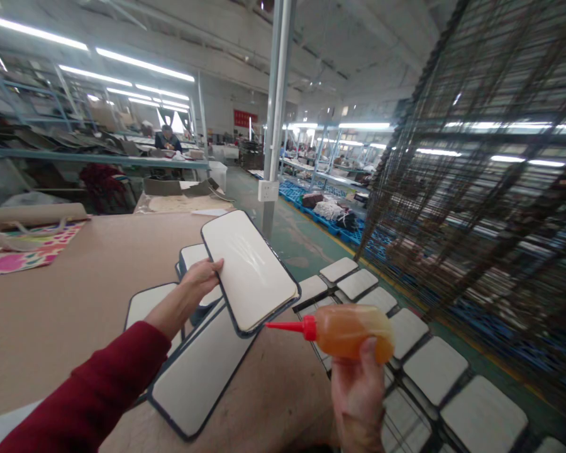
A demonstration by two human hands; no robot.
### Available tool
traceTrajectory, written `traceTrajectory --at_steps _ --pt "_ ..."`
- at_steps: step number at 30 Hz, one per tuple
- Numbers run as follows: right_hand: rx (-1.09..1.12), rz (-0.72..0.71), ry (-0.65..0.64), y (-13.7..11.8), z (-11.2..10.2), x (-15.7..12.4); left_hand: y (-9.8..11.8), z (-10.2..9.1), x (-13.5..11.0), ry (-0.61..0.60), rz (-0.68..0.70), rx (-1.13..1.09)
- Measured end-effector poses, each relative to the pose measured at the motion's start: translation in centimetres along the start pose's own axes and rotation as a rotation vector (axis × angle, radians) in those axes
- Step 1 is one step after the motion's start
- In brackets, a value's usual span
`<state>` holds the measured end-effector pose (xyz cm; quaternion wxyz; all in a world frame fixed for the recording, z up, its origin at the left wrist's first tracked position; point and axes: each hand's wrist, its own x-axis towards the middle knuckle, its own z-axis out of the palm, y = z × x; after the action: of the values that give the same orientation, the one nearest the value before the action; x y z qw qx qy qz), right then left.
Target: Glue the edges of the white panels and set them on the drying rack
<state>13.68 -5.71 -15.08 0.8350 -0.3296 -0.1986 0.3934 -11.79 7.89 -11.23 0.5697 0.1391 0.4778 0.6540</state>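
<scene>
Left hand (200,280): fingers closed on the left edge of 1 pale, dark-rimmed panel (252,270), thumb on its face, other fingers hidden behind. Panel is tilted, held up above the surface (283,396), glossy streaks on its upper half.

Right hand (361,384): fingers gripping a clear squeeze bottle (349,330) of amber liquid, lying roughly level, thumb on its near side. Red nozzle (285,326) points left, tip just beside the panel's bottom edge; can't tell if it touches.

Under the held panel, more rimmed panels (188,377) lie overlapping on the surface, the nearest at a slant. Floral fabric (38,251) at the surface's far left.

Right of the surface: pale pads (436,368) in rows on a dark wire frame. Tall mesh rack (481,138) beyond, blurred. Post (276,94) ahead carries a white socket box (268,190). 1 co-worker (167,139) sits in the background, well apart.
</scene>
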Motion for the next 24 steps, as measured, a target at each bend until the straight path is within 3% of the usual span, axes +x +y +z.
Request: traceTrajectory --at_steps 3,6,15,20,24 --pt "0.068 -0.036 0.127 -1.8 -0.6 2.0 -0.6 0.5 0.1 0.006 0.034 0.04" --pt "0.089 -0.083 0.177 -2.9 -1.7 3.5 -1.9 1.7 -0.2 -0.089 0.054 0.122" --pt "0.008 -0.3 0.057 -6.0 -3.3 9.2 -8.1 6.9 -3.6 -0.559 -0.083 0.415" --pt "0.047 -0.39 0.061 -7.5 -4.5 12.7 -11.1 10.2 -7.5 -0.713 -0.105 0.494" --pt "0.014 -0.331 0.053 -8.2 -6.9 12.6 -12.9 12.6 -9.4 -0.744 -0.142 0.534"
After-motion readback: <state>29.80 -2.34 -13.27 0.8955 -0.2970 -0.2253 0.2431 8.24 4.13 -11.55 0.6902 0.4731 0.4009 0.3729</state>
